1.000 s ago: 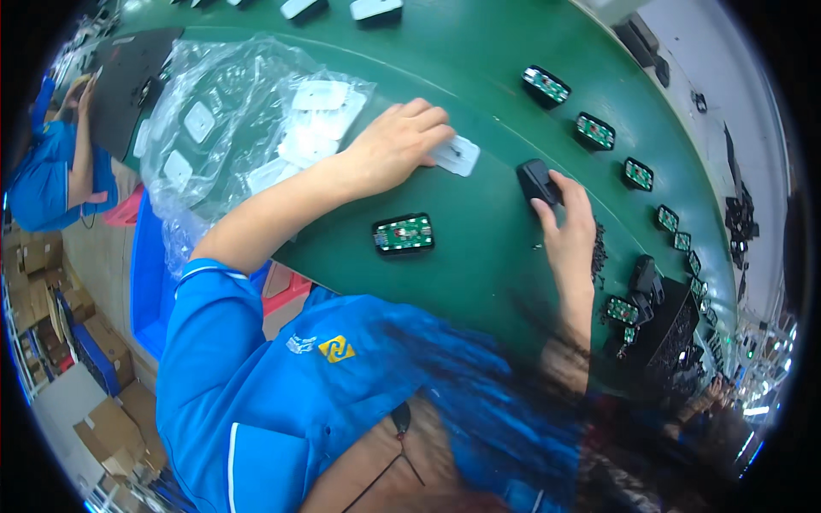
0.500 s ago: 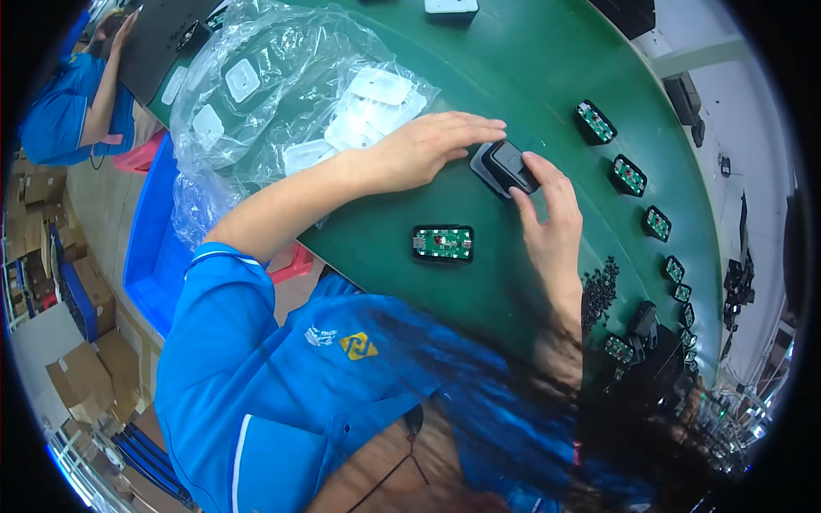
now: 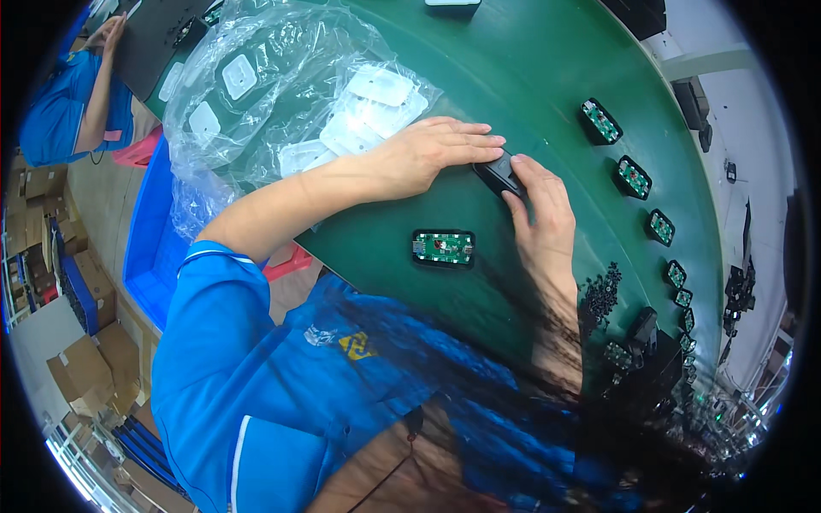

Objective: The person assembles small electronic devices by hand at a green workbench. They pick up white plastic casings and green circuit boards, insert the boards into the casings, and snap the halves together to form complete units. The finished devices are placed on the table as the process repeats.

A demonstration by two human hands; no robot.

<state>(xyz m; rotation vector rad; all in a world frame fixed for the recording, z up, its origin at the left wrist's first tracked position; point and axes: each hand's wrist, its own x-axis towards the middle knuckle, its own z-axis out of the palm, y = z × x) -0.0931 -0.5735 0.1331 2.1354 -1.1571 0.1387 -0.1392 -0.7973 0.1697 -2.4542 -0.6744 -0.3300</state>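
Observation:
A small black plastic case lies on the green table between my two hands. My left hand reaches across from the left, its nearly straight fingers pressed together over the case's upper end; its thumb is hidden. On the other side, my right hand grips the case with thumb and fingers bent around its side. Nearer to me lies an open black housing with a green circuit board in it, touched by neither hand. Dark strands of hair blur across my right forearm.
A clear plastic bag with white plates spreads at the left. Several housings with circuit boards line the table's right side, near a pile of small black parts. A blue bin stands beside the table; another person sits beyond.
My left fingers have come down onto the case, covering its upper end. The case sits lower and slightly left, and the grey piece beneath it no longer shows. My right hand has closed in slightly.

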